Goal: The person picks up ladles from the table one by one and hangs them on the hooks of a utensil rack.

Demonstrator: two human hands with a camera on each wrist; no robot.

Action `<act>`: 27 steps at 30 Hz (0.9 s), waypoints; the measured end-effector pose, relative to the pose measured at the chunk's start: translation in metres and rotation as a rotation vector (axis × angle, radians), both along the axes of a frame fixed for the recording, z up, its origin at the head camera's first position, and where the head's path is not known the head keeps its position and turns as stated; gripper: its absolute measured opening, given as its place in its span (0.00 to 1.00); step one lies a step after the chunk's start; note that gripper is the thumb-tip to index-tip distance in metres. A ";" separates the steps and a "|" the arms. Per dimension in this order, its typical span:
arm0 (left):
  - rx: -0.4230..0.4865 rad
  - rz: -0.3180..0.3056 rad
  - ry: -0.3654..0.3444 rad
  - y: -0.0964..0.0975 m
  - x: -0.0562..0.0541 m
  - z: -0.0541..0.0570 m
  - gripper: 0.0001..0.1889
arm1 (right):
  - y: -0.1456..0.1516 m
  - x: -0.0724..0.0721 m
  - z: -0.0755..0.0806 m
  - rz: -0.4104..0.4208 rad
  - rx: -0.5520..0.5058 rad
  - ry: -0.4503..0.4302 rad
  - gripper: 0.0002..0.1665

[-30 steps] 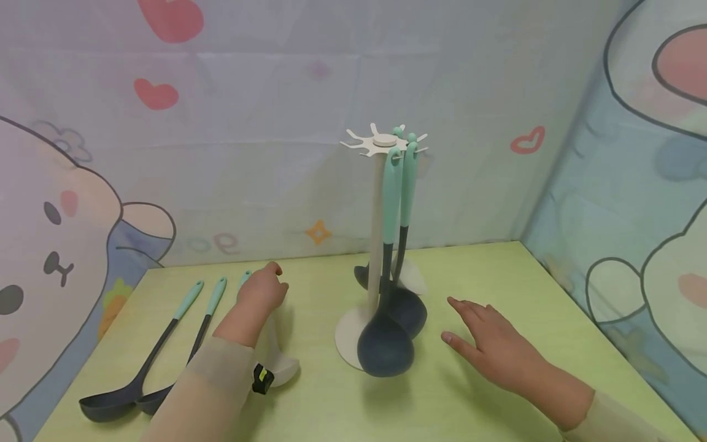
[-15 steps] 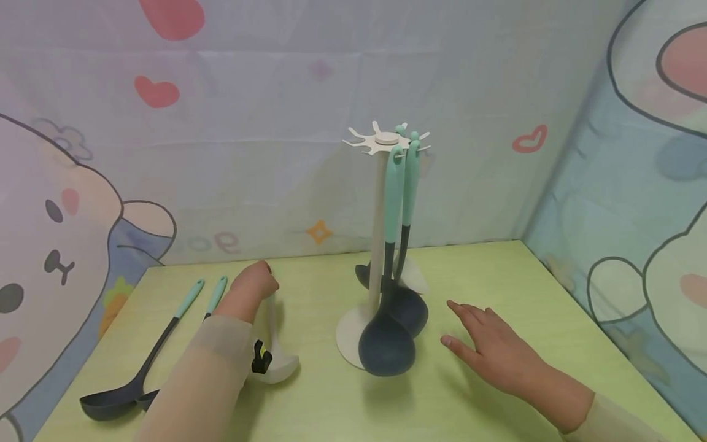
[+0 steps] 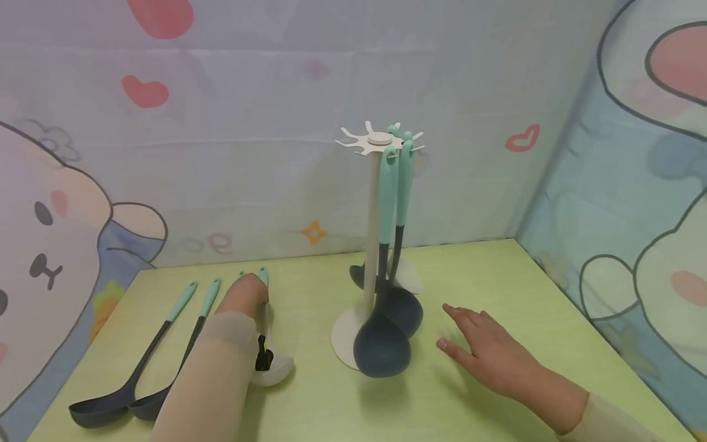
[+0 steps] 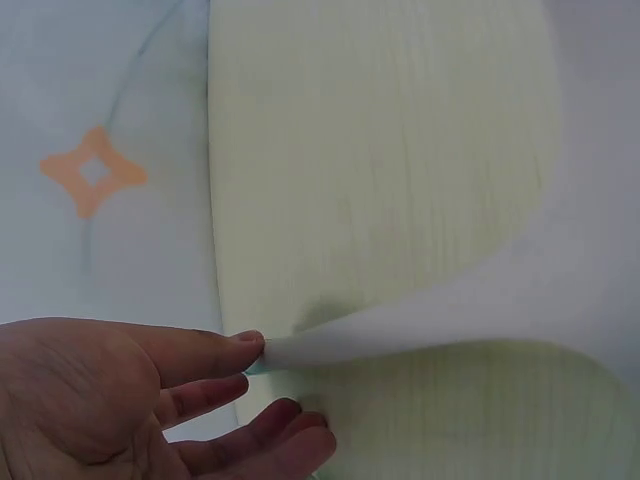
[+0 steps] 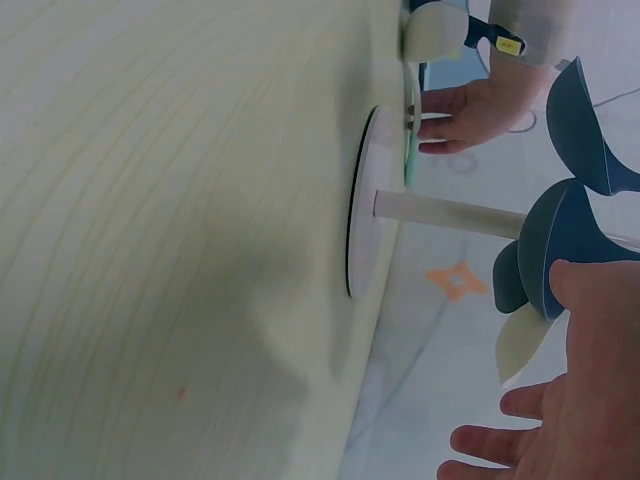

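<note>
In the head view my left hand [image 3: 245, 296] is over a white ladle [image 3: 277, 371] with a teal handle, lying left of centre on the table. The left wrist view shows my left hand [image 4: 85, 395] with thumb and index finger pinching the narrow part of the white ladle [image 4: 430, 325]; the other fingers are loosely bent. My right hand [image 3: 494, 353] hovers with spread fingers, holding nothing, right of a white utensil stand [image 3: 371, 233]. From the stand hang a front dark ladle [image 3: 382, 348] and a second dark ladle [image 3: 410, 310], both with teal handles.
Two dark ladles, one outer [image 3: 107, 405] and one inner [image 3: 151, 402], lie at the left. Another teal handle end [image 3: 241, 273] shows behind my left hand. Behind the stand's pole hang a small dark utensil [image 3: 357, 276] and a white utensil [image 3: 409, 276]. A printed cloth [image 3: 265, 184] backs the table.
My left hand has come down and slightly left onto the white ladle, its fingers closing on it; the teal handle end now shows past the hand. The right hand stays nearly still.
</note>
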State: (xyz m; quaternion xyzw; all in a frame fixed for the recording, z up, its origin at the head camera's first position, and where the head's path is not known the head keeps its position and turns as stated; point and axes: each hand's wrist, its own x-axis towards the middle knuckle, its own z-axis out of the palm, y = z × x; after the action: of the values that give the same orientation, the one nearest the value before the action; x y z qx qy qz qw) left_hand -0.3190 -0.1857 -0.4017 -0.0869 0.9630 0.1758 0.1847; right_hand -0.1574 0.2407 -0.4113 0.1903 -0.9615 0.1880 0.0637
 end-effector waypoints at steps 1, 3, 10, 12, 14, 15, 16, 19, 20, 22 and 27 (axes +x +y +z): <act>-0.003 -0.002 -0.006 -0.001 0.000 0.000 0.24 | 0.000 0.000 0.000 -0.001 0.002 0.000 0.40; 0.012 0.006 -0.007 -0.001 0.000 -0.002 0.24 | 0.000 0.000 -0.001 -0.004 0.004 0.000 0.40; 0.081 0.046 -0.024 0.004 0.004 -0.001 0.36 | 0.001 0.001 -0.002 -0.011 0.000 -0.004 0.40; 0.110 0.068 -0.050 0.006 0.005 -0.001 0.40 | 0.001 0.001 -0.003 -0.014 0.000 -0.004 0.41; 0.144 0.084 -0.079 0.008 0.004 -0.002 0.42 | 0.002 0.001 -0.003 -0.015 -0.002 -0.007 0.41; 0.148 0.087 -0.091 0.009 0.004 -0.003 0.42 | 0.002 0.001 -0.003 -0.016 -0.003 -0.009 0.41; 0.159 0.094 -0.100 0.010 0.004 -0.003 0.42 | 0.002 0.002 -0.003 -0.018 -0.002 -0.010 0.41; 0.181 0.102 -0.116 0.011 0.004 -0.004 0.42 | 0.003 0.003 -0.003 -0.021 -0.005 -0.013 0.41; 0.193 0.116 -0.120 0.010 0.005 -0.003 0.42 | 0.003 0.003 -0.003 -0.020 -0.004 -0.012 0.41; 0.209 0.132 -0.123 0.010 0.006 -0.003 0.42 | 0.004 0.003 -0.002 -0.017 -0.006 -0.011 0.41; 0.265 0.174 -0.081 0.009 0.001 -0.001 0.43 | 0.004 0.002 -0.001 -0.015 -0.009 -0.012 0.41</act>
State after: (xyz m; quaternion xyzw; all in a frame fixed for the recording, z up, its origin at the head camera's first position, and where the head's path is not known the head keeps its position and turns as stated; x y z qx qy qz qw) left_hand -0.3175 -0.1767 -0.4024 -0.1518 0.9120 0.3129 0.2174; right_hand -0.1549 0.2451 -0.4126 0.1819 -0.9624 0.1927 0.0601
